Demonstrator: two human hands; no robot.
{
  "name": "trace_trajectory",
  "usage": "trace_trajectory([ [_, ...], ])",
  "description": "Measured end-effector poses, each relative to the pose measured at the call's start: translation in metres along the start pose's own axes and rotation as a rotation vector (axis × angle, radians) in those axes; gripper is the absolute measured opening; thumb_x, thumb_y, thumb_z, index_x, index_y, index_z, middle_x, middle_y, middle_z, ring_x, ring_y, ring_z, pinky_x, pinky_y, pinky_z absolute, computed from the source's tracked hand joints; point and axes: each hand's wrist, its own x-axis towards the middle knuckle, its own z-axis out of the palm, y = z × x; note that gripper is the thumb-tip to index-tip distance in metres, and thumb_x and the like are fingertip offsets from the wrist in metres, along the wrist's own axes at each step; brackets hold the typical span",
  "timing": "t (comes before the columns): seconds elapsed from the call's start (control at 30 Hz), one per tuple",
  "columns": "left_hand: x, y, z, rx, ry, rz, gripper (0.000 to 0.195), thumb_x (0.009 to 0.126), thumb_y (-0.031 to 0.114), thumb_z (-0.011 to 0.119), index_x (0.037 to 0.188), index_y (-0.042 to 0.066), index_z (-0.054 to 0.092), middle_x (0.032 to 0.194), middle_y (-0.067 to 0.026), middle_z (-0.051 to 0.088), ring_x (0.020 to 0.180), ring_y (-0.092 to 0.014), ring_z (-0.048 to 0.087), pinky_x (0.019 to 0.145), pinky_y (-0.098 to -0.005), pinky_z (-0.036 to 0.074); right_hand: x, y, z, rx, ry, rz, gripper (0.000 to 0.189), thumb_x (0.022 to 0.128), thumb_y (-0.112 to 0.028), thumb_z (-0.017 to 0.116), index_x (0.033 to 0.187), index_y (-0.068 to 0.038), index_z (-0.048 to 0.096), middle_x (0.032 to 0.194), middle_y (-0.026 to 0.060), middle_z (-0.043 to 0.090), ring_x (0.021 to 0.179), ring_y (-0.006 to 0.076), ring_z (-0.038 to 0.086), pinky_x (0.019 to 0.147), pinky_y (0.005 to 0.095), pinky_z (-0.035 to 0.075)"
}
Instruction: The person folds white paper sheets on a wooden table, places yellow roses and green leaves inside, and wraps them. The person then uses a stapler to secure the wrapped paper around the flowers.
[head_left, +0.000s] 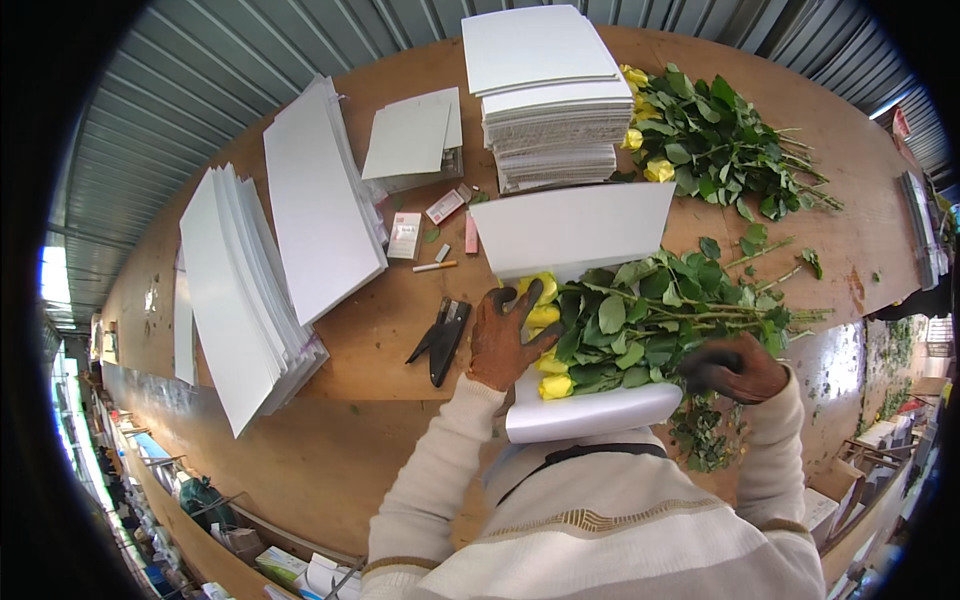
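Note:
Yellow roses (556, 386) with long leafy stems lie sideways on a white wrapping sheet (592, 414), whose near edge curls up against my body. At the blooms, my left hand (510, 334), in a brown and dark glove, has its fingers spread over the flower heads. My right hand (739, 367), gloved likewise, is curled beside the stems on their near side; it looks blurred, and whether it holds anything is hidden. A raised white panel (576, 225) stands along the far side of the bunch. Left of my left hand lies a black stapler (448, 343).
Behind the panel rises a stack of white sheets (556, 112), with more yellow roses (659, 170) to its right. Folded white sheets (319, 202) stand at the left. Small boxes (405, 235) and a cigarette (435, 266) lie mid-table. Leaves litter the floor at right.

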Motion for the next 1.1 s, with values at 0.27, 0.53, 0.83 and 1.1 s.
trace_trajectory([
  [0.27,0.002,-0.001,0.001,-0.034,-0.057,0.006,0.083,0.083,0.046,0.081,0.155,0.022,0.046,0.135,-0.0297,0.046,0.126,-0.044,0.048,0.106,-0.0503,0.045,-0.042,0.17,0.094,-0.265,-0.013,0.243,0.056,0.087,-0.041,0.078,0.126,-0.003,0.065,0.099,0.0173,0.075,0.081,0.0267,0.07,0.077,0.0381,0.057],
  [0.53,-0.004,-0.022,0.01,-0.021,-0.007,0.02,0.083,0.082,0.048,0.082,0.154,0.024,0.048,0.135,-0.0303,0.047,0.125,-0.045,0.048,0.104,-0.0502,0.045,-0.114,0.056,0.066,0.212,-0.102,-0.011,0.046,0.096,-0.034,0.071,0.111,0.01,0.071,0.083,0.0142,0.076,0.078,0.0187,0.072,0.073,0.0391,0.058],
  [0.83,-0.001,-0.04,0.031,-0.451,0.097,-0.027,0.067,0.086,0.035,0.079,0.142,0.006,0.056,0.133,-0.0249,0.056,0.122,-0.039,0.056,0.104,-0.0483,0.046,0.019,-0.078,-0.007,0.013,-0.14,0.16,0.063,0.098,-0.021,0.058,0.154,0.001,0.039,0.082,0.0176,0.073,0.055,0.0171,0.064,0.05,0.0277,0.052],
  [1.1,-0.008,-0.036,0.027,-0.431,0.165,0.052,0.057,0.088,0.024,0.076,0.136,0.0,0.057,0.131,-0.0239,0.058,0.119,-0.038,0.058,0.103,-0.0468,0.047,0.094,-0.083,0.049,-0.951,-0.216,0.033,0.095,0.089,-0.048,0.073,0.159,-0.001,0.028,0.087,0.0199,0.073,0.081,0.0292,0.073,0.074,0.0412,0.06],
])
